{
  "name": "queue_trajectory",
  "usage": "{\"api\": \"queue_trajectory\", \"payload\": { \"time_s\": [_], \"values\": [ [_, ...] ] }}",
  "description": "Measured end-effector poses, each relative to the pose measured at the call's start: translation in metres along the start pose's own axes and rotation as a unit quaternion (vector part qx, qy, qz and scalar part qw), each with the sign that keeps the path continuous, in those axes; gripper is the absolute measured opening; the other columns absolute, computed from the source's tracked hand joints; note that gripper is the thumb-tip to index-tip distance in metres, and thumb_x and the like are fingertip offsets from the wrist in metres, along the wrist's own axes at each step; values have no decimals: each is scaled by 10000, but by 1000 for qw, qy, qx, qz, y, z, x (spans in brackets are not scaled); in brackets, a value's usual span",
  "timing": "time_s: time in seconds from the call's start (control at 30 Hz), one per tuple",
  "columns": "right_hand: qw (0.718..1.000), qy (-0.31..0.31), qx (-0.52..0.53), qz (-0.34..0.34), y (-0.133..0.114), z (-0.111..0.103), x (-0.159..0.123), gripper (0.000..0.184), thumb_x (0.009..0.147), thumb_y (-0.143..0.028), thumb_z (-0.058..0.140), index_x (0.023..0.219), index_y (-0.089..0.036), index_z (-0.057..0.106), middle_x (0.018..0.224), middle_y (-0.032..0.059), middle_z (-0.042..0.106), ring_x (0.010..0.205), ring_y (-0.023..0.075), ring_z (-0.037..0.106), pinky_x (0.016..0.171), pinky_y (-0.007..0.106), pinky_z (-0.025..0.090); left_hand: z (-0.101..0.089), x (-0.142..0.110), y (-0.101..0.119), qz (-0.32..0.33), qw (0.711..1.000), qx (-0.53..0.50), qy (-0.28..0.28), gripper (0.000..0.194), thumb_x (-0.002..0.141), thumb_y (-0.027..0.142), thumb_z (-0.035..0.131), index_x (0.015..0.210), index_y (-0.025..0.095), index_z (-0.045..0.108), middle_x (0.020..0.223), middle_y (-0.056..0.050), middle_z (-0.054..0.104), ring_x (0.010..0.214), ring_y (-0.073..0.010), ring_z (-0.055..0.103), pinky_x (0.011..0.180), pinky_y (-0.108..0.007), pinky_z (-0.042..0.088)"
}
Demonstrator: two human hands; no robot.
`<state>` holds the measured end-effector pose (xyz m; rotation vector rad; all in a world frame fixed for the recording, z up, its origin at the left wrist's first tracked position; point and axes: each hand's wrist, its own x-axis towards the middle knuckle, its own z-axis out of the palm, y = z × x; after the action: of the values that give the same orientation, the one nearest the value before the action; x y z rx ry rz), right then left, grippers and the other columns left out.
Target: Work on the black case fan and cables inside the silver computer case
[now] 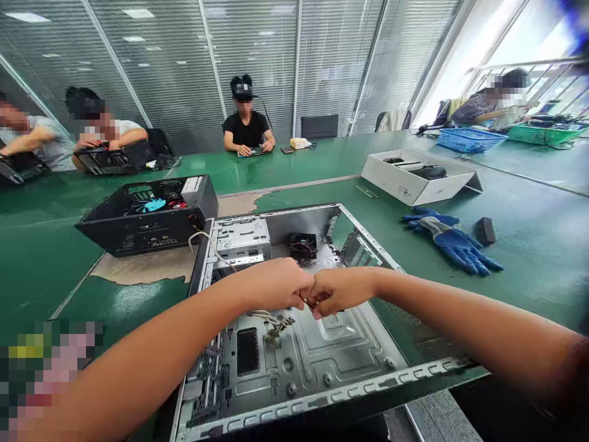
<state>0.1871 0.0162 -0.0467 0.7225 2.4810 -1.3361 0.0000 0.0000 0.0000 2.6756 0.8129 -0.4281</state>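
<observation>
The left hand (278, 285) and the right hand (345, 290) are both bare, and so are the wrists. The left forearm (161, 344) is bare too, slim at the wrist and wider towards the elbow. The right forearm (464, 322) has the same smooth, tapering shape. Near the frame's right edge it runs into a dark, faintly reddish patch (577, 374) (possibly a sleeve, though it is too blurred to tell). The nails are too small to make out.
</observation>
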Motion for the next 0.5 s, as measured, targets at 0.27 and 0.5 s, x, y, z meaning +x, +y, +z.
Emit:
{"api": "queue_trajectory", "payload": {
  "time_s": [0.27, 0.5],
  "values": [
    [999, -10, 36, 7, -5, 1, -1, 192, 852, -223, 580, 676, -150, 605, 588, -48, 528, 541, 84, 473, 577, 245, 370, 1, -2, -2, 14, 1000, -17, 18, 118, 900, 233, 602, 838, 183, 689, 652, -6, 614, 551, -117, 473, 510, -263, 246],
    [1000, 9, -24, -1, -5, 0, 1, 262, 864, -252, 563, 618, -169, 528, 553, -65, 454, 531, 77, 377, 559, 246, 305, 8, 0, -10, 16, 997, -68, 17, 64, 869, 227, 653, 823, 183, 653, 681, 13, 607, 578, -105, 476, 532, -255, 266]
  ]
}}
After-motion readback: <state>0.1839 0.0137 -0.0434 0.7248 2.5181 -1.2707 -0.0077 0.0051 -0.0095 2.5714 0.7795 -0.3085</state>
